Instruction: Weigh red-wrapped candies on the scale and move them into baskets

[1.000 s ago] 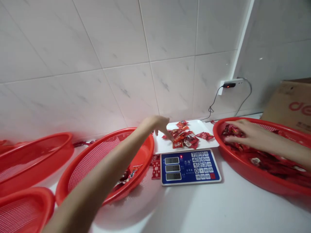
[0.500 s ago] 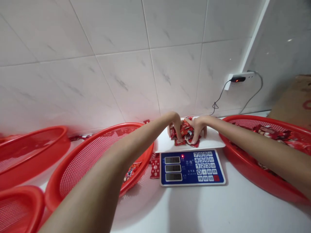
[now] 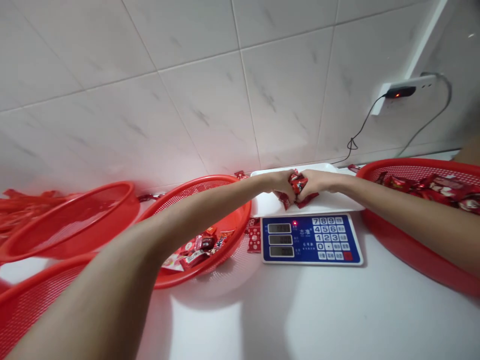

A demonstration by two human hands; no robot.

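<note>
- The fingers (image 3: 288, 188) of the left hand (image 3: 283, 183) and the fingers (image 3: 308, 184) of the right hand (image 3: 317, 182) are held curled and narrow, closed on a small bunch of red candy packets (image 3: 298, 184) from either side
- The bunch is gripped just above a white plastic tray (image 3: 267, 206), with its glossy wrappers showing between the two hands and its lower ends hanging toward the tray
- Both hands are turned inward, knuckles almost touching, and both forearms are stretched level from opposite sides: the left forearm (image 3: 195, 212), the right forearm (image 3: 405, 210)
- The tray is seated on a digital scale (image 3: 311, 240), whose blue panel carries three display windows and a white keypad
- One loose red packet (image 3: 254, 239) is lying on the white counter (image 3: 318, 310), just left of the scale
- Four red plastic mesh baskets are counted: a right basket (image 3: 412, 164) heaped with packets, a middle basket (image 3: 243, 220) holding several, a far-left basket (image 3: 127, 190), and a lower-left basket (image 3: 33, 295)
- Marbled white wall tiles (image 3: 195, 95) are seen behind, with a white socket strip (image 3: 408, 91) and a thin cable (image 3: 360, 132)
</note>
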